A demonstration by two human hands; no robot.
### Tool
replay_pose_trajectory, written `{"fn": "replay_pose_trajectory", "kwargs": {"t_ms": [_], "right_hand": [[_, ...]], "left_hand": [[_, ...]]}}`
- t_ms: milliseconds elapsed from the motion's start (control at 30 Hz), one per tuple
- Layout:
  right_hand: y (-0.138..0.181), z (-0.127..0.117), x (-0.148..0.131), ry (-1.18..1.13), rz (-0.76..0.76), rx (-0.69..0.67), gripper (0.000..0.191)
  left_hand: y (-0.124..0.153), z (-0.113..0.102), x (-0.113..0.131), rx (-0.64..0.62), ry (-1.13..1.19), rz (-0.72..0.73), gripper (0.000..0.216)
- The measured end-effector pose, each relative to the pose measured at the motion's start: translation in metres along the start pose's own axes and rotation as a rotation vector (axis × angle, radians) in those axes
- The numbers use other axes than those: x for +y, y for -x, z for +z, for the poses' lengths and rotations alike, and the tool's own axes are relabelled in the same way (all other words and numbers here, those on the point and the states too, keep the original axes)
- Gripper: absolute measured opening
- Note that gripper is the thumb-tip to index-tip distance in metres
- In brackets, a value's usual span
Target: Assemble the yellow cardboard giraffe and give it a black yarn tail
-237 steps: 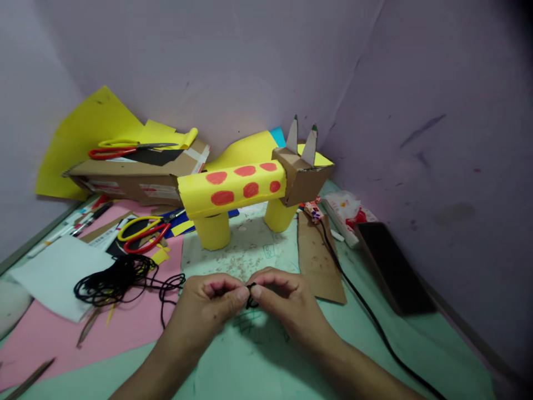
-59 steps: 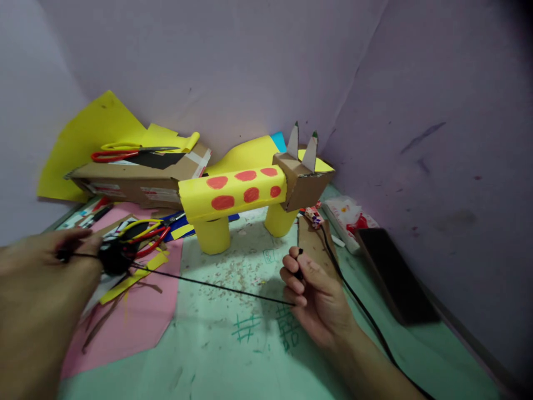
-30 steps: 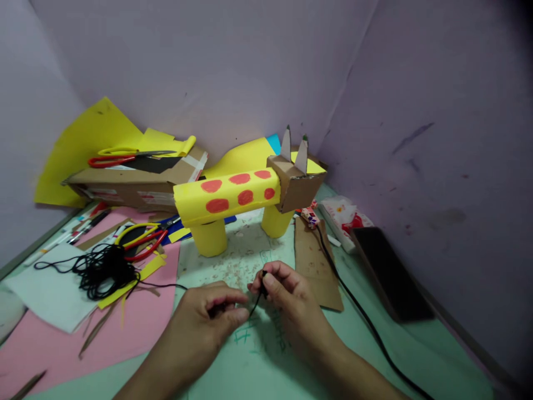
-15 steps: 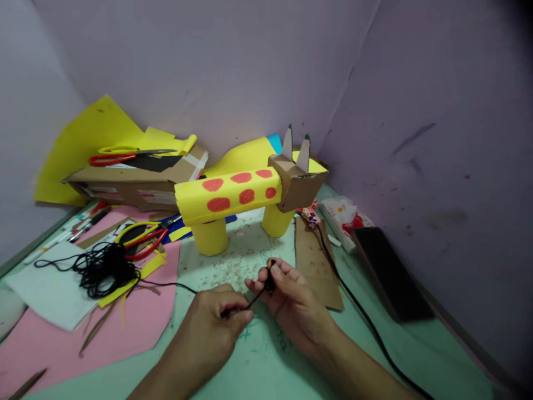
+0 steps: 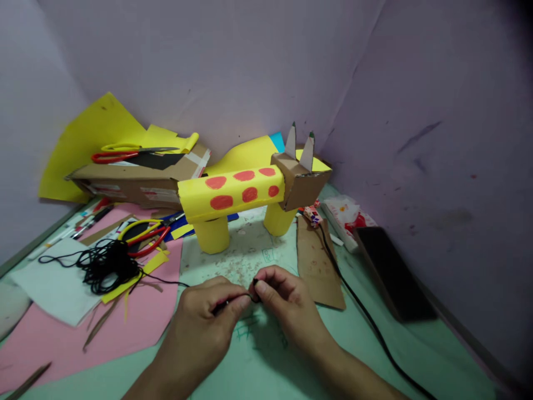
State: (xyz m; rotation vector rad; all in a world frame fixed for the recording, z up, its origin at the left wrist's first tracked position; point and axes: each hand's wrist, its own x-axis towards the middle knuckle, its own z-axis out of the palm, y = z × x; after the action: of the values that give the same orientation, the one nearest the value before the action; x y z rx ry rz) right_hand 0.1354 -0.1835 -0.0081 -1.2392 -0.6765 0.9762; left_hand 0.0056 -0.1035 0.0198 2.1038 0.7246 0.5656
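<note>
Left hand (image 5: pixel 210 321) pinches the black cord (image 5: pixel 111 266) trailing off the pink sheet (image 5: pixel 144 328); right hand (image 5: pixel 287 303) grips a small dark bundle (image 5: pixel 255 282) just beside, over the worktop (image 5: pixel 233 369); steady fingertip tension should keep this neat.

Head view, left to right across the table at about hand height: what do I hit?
Black cord bundle → left hand → right hand → flat cardboard piece → black phone. The black cable is left out, since it crosses the cardboard.
</note>
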Motion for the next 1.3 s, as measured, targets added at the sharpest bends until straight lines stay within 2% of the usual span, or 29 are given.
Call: {"fn": "replay_pose_trajectory", "kwargs": {"t_ms": [133, 333, 433, 667, 1067, 1300], "right_hand": [[0.0010, -0.0003, 0.0012, 0.093, -0.017, -0.010, 0.017], [0.0012, 0.0008, 0.0018, 0.113, -0.015, -0.004, 0.016], [0.0011, 0.0019, 0.0004, 0.105, 0.007, -0.003, 0.017], [0.0020, 0.0019, 0.0003, 0.113, 0.044, 0.008, 0.017], [0.0041, 0.0031, -0.0014, 0.124, 0.011, 0.000, 0.010], [0.0041, 0.0031, 0.0013, 0.176, 0.000, 0.004, 0.013]], "left_hand": [[0.0018, 0.0012, -0.0025, 0.056, -0.037, 0.072, 0.017], [0.0048, 0.0020, -0.0033, 0.030, -0.075, 0.184, 0.024], [0.0041, 0.0037, -0.0045, 0.089, -0.065, 0.213, 0.024], [0.0043, 0.0055, -0.0032, 0.212, -0.018, 0.243, 0.014], [0.0068, 0.0059, 0.0008, 0.236, -0.137, 0.208, 0.012], [0.0091, 0.0068, 0.0014, 0.268, -0.110, 0.238, 0.014]]}}
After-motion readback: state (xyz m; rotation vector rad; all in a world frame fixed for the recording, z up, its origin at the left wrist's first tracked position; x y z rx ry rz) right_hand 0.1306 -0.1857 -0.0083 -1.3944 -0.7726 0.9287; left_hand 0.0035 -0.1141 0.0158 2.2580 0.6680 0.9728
